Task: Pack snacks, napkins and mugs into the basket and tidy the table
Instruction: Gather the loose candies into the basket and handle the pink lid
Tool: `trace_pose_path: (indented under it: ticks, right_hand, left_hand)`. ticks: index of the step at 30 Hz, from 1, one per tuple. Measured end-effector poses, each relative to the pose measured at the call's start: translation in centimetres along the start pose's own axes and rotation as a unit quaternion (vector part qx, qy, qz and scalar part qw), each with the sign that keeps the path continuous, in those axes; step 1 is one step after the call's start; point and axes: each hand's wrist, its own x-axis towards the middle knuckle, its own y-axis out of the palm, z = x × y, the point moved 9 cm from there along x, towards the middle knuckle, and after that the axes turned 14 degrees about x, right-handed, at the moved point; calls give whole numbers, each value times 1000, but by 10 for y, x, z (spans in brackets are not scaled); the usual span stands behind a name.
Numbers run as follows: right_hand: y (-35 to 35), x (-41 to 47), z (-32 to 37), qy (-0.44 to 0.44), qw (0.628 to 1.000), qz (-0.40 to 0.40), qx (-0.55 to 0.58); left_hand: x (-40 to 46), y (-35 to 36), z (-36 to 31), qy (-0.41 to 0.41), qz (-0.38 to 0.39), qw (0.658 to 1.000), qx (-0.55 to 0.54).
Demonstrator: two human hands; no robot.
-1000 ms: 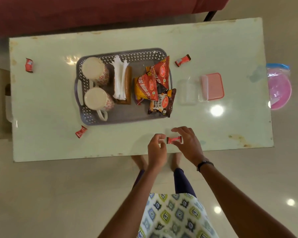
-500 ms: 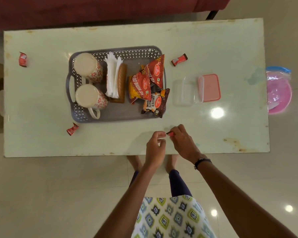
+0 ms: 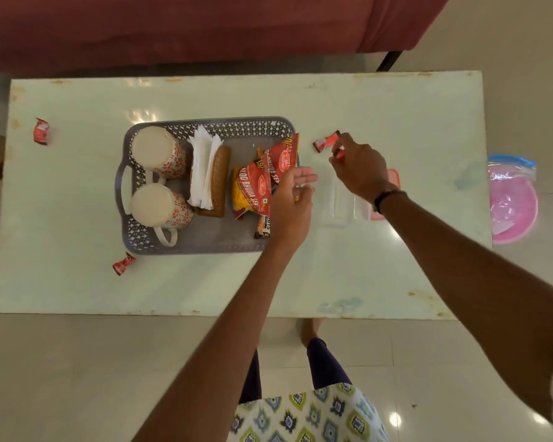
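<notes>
The red candy wrapper (image 3: pixel 326 142) lies on the pale green table (image 3: pixel 396 122), just off the grey basket's (image 3: pixel 205 242) far right corner. Its long axis runs roughly 8 to 2 o'clock. From the right hand (image 3: pixel 358 169) it sits at about 10 o'clock, just beside the fingertips (image 3: pixel 340 142); contact cannot be confirmed.

The right hand is plainly the nearer one. Its fingers are curled, and a second small red wrapper (image 3: pixel 339 155) is pinched against them, so the hand already carries one piece as it reaches for the next.

The left hand (image 3: pixel 292 199) hovers over the basket's right edge, above the snack packets (image 3: pixel 253 189), fingers loosely extended toward 2 o'clock. A small yellowish fleck shows near the palm, too small to identify; no clear grip.

Judgement: the step in hand is collecting stray wrappers. Two mugs (image 3: pixel 155 151), napkins (image 3: pixel 203 167) and snacks are already in the basket. Two more wrappers remain, one at the basket's 7 o'clock (image 3: pixel 123 263), one far off at 9 o'clock (image 3: pixel 41 131).
</notes>
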Motion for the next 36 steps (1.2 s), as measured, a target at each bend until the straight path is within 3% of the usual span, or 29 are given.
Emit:
trace_pose_path:
  ticks: [5, 13, 15, 22, 25, 28, 30, 33, 36]
  right_hand:
    - [27, 45, -14, -3, 995, 69, -67]
    - [29, 69, -16, 19, 994, 83, -62]
    - [22, 66, -3, 17, 998, 65, -17]
    - [-3, 32, 127, -70, 990, -5, 122]
    - [21, 3, 199, -123, 976, 44, 172]
    - [83, -25, 263, -157, 957, 159, 184]
    - [134, -42, 295, -162, 944, 232, 172]
    - [199, -61, 332, -172, 934, 271, 156]
    - [246, -67, 348, -148, 929, 293, 171]
  left_hand:
    - [26, -10, 9, -7, -30, 999, -13]
    - [32, -29, 30, -38, -62, 996, -57]
    - [29, -37, 31, -48, -70, 994, -69]
    - [13, -107, 48, -62, -124, 982, -128]
    - [-1, -158, 80, -90, -181, 969, -141]
    - [-17, -211, 127, -129, -223, 956, -139]
    - [-27, -246, 162, -151, -251, 950, -106]
    - [-36, -296, 211, -169, -280, 945, 1]
    - [-31, -313, 247, -146, -208, 954, 161]
